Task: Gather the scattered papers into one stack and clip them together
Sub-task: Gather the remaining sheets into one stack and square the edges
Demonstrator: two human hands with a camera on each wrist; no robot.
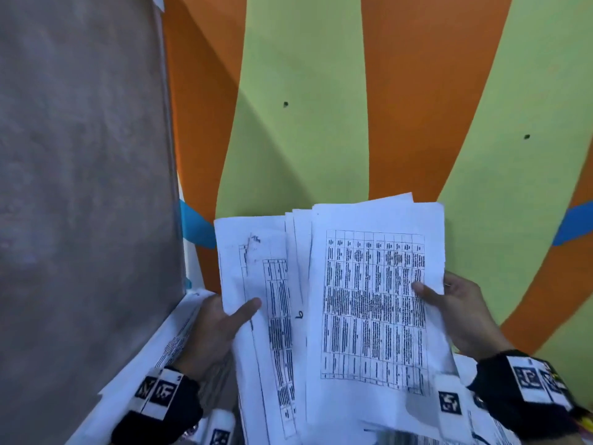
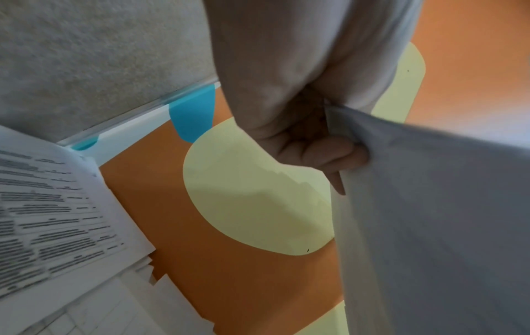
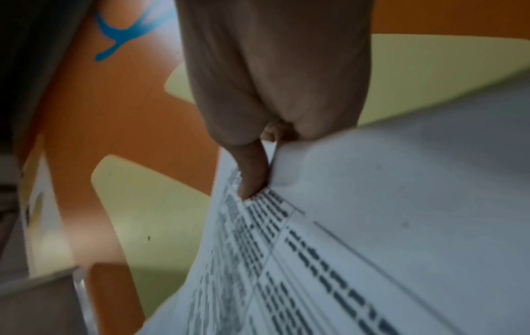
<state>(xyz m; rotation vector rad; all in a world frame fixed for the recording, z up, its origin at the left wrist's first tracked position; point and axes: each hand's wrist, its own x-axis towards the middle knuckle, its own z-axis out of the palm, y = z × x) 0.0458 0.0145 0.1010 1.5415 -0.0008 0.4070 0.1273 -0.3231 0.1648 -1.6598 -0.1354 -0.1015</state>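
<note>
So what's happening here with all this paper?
A person is gathering loose white printed sheets into one pile. The left hand grips the left edge of the fanned bundle of table-printed papers, thumb on top, and the right hand pinches its right edge. The sheets are uneven and not yet squared up. More printed pages lie below by the grey wall, above an orange and green patterned floor. No clip shows.
</note>
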